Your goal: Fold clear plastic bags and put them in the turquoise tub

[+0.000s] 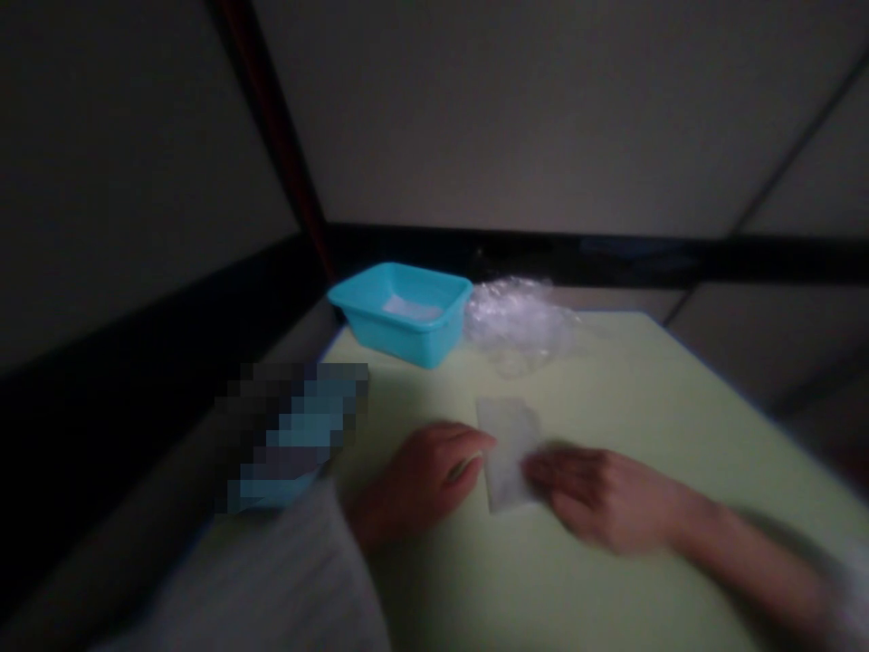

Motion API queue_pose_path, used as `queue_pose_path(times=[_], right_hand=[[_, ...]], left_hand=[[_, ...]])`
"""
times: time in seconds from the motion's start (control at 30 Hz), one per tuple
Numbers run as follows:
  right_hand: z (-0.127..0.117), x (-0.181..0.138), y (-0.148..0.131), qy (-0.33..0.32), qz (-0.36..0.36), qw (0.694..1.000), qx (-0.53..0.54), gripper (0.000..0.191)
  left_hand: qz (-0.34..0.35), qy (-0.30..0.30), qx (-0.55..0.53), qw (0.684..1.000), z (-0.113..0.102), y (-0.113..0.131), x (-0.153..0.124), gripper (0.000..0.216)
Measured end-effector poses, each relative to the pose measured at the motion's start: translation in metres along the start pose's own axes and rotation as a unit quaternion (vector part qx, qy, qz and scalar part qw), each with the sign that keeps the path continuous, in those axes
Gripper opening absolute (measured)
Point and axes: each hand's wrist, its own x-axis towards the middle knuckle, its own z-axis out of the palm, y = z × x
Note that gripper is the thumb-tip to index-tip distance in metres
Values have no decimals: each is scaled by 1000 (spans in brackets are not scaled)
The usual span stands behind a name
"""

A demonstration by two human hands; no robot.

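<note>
A small pale translucent packet [508, 445] lies flat on the light green table [631, 398]. My left hand [421, 478] rests at the packet's left edge with its fingers curled and the fingertips touching it. My right hand [597, 498] is at the packet's right lower edge, fingers held together and pressed on it; it is smeared by motion. Both sleeves are light grey.
A turquoise plastic tub [400, 312] with something white inside stands at the table's far left corner. A heap of crumpled clear plastic [520, 324] lies beside it. A pixelated blue patch [291, 435] sits at the left edge. Dim walls surround the table.
</note>
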Motion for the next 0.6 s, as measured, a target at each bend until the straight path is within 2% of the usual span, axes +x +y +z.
queue_pose_path(times=[0.13, 0.47, 0.6], right_hand=[[-3, -1, -3, 2, 10, 1000, 10, 23], [-8, -1, -3, -13, -18, 999, 31, 20], [-14, -1, 2, -35, 26, 995, 93, 19]], left_hand=[[11, -37, -18, 999, 1, 0, -1, 28], [75, -51, -16, 996, 1, 1, -2, 33], [99, -58, -2, 993, -2, 2, 0, 30]])
